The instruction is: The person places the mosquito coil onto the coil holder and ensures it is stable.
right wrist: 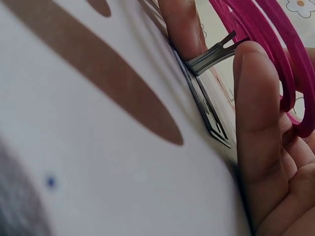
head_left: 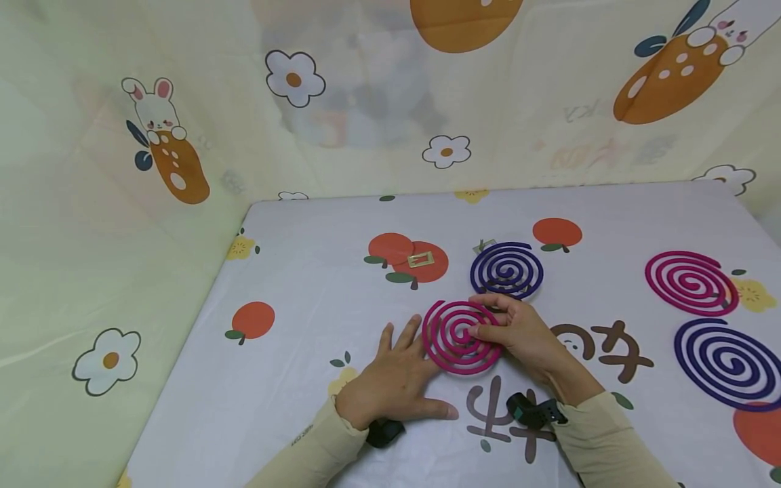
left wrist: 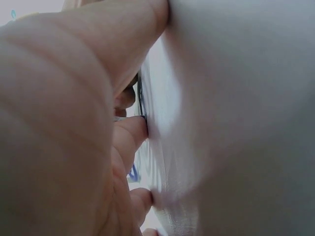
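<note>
My right hand pinches a pink mosquito coil, thumb near its centre and fingers at its far right edge. In the right wrist view, a flat metal coil stand lies below, its forked prong bent up close to the coil and thumb. Whether the coil sits on the prong, I cannot tell. My left hand lies palm down with fingers spread, its fingertips beside and partly behind the coil's left edge. In the left wrist view, one finger touches a thin dark edge on the table.
Just beyond is a blue coil, with metal showing at its edge. A second metal stand lies on the printed tablecloth, back left. At the right are another pink coil and another blue coil. A patterned curtain hangs behind.
</note>
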Demonstrator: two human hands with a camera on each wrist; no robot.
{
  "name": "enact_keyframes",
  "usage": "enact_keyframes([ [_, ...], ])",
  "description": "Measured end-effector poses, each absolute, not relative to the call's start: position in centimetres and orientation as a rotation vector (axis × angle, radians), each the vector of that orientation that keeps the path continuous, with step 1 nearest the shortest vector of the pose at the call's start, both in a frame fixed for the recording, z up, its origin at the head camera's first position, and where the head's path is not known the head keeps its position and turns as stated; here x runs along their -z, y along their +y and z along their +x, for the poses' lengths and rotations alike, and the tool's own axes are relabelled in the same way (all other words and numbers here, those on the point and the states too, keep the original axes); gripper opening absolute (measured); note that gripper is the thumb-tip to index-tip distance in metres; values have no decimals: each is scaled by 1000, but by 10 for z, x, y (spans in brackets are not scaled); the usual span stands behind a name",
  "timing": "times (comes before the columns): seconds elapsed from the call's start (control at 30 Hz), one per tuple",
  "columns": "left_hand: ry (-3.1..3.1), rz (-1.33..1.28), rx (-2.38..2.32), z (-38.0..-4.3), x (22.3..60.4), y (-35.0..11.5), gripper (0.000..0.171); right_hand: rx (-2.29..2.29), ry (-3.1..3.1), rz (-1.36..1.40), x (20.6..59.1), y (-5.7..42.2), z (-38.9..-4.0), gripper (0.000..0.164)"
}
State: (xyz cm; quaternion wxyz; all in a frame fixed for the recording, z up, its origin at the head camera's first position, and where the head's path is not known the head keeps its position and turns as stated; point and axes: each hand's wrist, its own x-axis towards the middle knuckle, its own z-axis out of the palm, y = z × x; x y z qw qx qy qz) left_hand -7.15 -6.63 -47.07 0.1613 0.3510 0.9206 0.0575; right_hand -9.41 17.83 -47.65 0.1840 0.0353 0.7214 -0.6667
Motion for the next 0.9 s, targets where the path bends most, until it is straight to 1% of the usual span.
enact_keyframes([
  [0.9, 2618, 987, -205, -71, 471, -66, 96, 1888, 2002, 56, 477, 179, -94, 62],
])
